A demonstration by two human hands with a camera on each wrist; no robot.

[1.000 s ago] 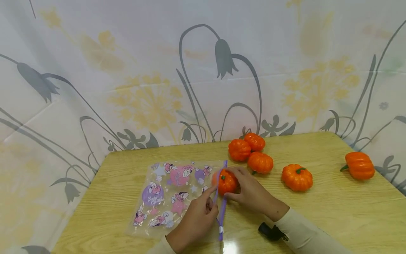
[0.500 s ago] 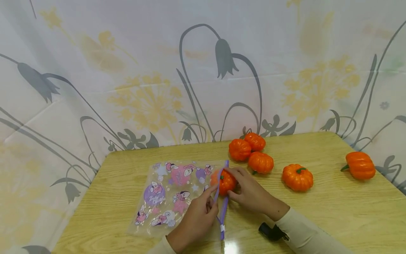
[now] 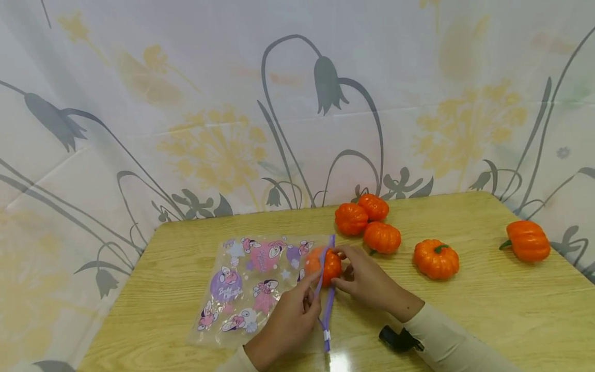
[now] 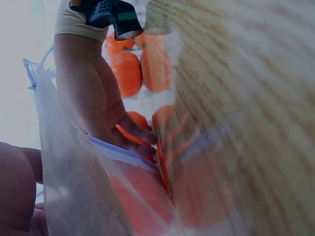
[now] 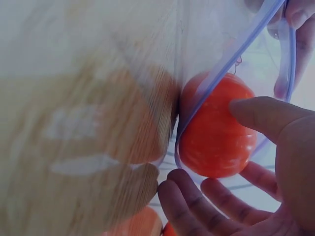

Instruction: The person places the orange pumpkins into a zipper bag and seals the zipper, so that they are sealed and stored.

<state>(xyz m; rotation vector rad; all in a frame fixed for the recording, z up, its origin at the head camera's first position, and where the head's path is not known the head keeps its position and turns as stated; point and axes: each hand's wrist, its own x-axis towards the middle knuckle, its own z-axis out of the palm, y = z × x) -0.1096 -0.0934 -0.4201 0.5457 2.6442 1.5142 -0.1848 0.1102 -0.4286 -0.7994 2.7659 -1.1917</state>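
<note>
A small orange pumpkin (image 3: 332, 268) lies partly inside a clear zip bag (image 3: 248, 276) with pink and purple cartoon prints. It sits halfway across the bag's mouth, its left part showing through the plastic. My left hand (image 3: 290, 312) pinches the purple upper edge of that mouth, holding it raised above the pumpkin. From the right side, my right hand (image 3: 369, 284) holds the pumpkin. The right wrist view shows the thumb (image 5: 251, 113) against the pumpkin (image 5: 219, 140) and curved fingers along its other side. A white slider (image 3: 326, 335) is at the strip's near end.
Three more pumpkins (image 3: 382, 238) cluster behind my right hand. Another pumpkin (image 3: 436, 260) lies to the right, and one (image 3: 527, 241) rests near the table's right edge. A black device (image 3: 400, 339) is at my right wrist. A patterned curtain (image 3: 297, 103) hangs behind the wooden table (image 3: 153, 289).
The pumpkin has moved left, further into the bag's mouth, with my right hand following it. My left hand stays on the bag's edge. The other pumpkins have not moved.
</note>
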